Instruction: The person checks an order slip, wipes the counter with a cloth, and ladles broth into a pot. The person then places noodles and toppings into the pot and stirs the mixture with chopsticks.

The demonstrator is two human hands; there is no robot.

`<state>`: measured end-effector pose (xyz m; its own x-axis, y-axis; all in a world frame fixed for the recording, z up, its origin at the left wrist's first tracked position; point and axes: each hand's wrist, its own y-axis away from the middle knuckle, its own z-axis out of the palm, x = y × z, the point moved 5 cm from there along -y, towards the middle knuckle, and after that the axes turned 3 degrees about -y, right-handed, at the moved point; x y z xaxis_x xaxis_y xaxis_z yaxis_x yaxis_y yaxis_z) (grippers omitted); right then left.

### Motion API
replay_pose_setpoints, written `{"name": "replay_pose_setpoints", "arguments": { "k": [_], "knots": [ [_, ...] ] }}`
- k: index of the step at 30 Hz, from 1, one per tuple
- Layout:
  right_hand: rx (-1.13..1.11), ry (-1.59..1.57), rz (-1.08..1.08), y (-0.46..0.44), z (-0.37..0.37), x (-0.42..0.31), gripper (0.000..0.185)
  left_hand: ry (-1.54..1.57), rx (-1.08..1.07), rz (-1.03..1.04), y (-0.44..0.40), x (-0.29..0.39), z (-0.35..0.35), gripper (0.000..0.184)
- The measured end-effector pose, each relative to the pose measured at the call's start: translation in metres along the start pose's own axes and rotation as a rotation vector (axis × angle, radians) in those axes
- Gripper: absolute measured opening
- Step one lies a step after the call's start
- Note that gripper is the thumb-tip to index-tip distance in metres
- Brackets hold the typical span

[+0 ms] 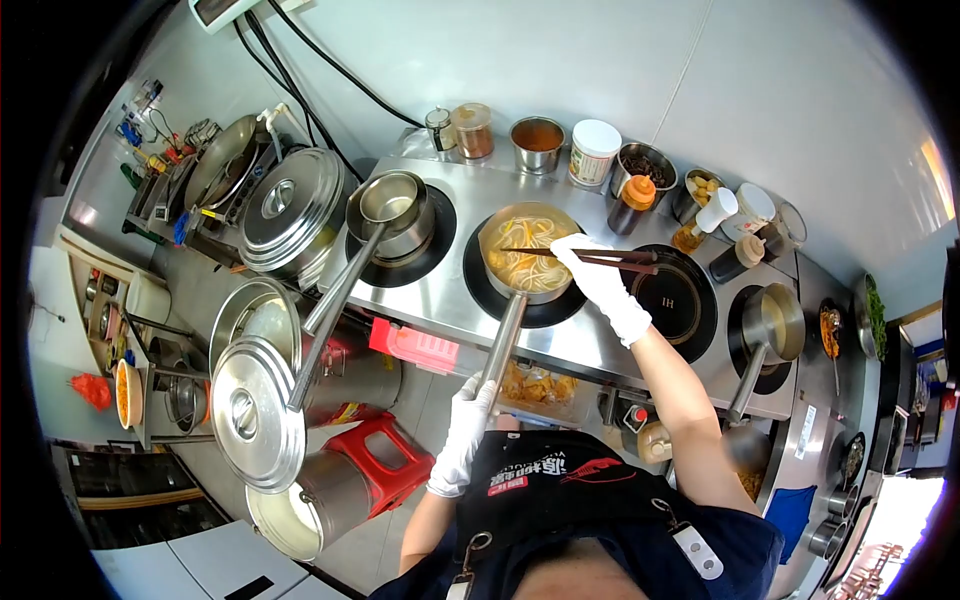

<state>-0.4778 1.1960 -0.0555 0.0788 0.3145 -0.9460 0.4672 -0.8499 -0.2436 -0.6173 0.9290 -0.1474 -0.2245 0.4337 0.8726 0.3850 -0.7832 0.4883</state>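
Observation:
Near the middle of the steel counter, a saucepan [530, 252] of noodles in yellowish broth stands on a round black burner. My left hand [465, 425], in a white glove, is closed around the end of the pan's long handle [506, 340]. Over the pan's right rim, my gloved right hand [600, 285] holds dark chopsticks [615, 259]. Their tips reach across the noodles. The fingers of my right hand are closed on the sticks.
Left of the pan, stacked saucepans [392, 215] sit on another burner. An unused burner [668, 300] and a smaller pan [773, 322] are to the right. Jars and sauce bottles [632, 204] line the back. Large lidded pots [290, 205] stand left.

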Motion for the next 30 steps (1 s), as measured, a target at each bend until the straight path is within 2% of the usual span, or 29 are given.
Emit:
{"name": "replay_pose_setpoints", "arguments": {
  "k": [7,9,13,17,21,22,25,28,29,30],
  "knots": [
    [-0.016,0.008,-0.132,-0.033,0.004,-0.022,0.016,0.02,-0.02,-0.014,0.005,0.008,0.002,0.036],
    [-0.022,0.02,-0.067,-0.046,-0.003,-0.021,0.018,0.015,-0.019,-0.012,0.004,0.008,0.002,0.036],
    [0.13,0.027,0.005,-0.063,-0.03,-0.016,0.011,-0.004,-0.025,0.002,0.005,0.01,0.002,0.037],
    [0.271,0.059,-0.06,-0.051,-0.075,-0.017,0.007,0.01,-0.019,0.007,0.003,0.008,0.002,0.037],
    [0.312,-0.045,0.192,-0.025,-0.102,0.015,0.012,0.009,-0.022,0.002,0.002,0.007,0.0,0.036],
    [0.287,-0.012,0.236,-0.016,-0.098,0.0,0.013,0.008,-0.015,0.003,0.001,0.006,0.0,0.036],
    [0.245,-0.001,0.182,-0.004,-0.098,-0.026,0.016,0.024,-0.021,-0.012,0.005,0.014,0.002,0.034],
    [0.278,0.026,0.104,0.004,-0.091,-0.051,0.01,0.008,-0.029,0.023,0.002,0.008,0.001,0.036],
    [0.216,0.165,0.091,0.004,-0.086,-0.055,0.014,0.007,-0.031,0.025,0.002,0.008,0.001,0.036],
    [0.171,0.11,0.014,0.004,-0.08,-0.044,0.013,0.007,-0.033,0.027,0.002,0.008,0.001,0.036]
  ]
}}
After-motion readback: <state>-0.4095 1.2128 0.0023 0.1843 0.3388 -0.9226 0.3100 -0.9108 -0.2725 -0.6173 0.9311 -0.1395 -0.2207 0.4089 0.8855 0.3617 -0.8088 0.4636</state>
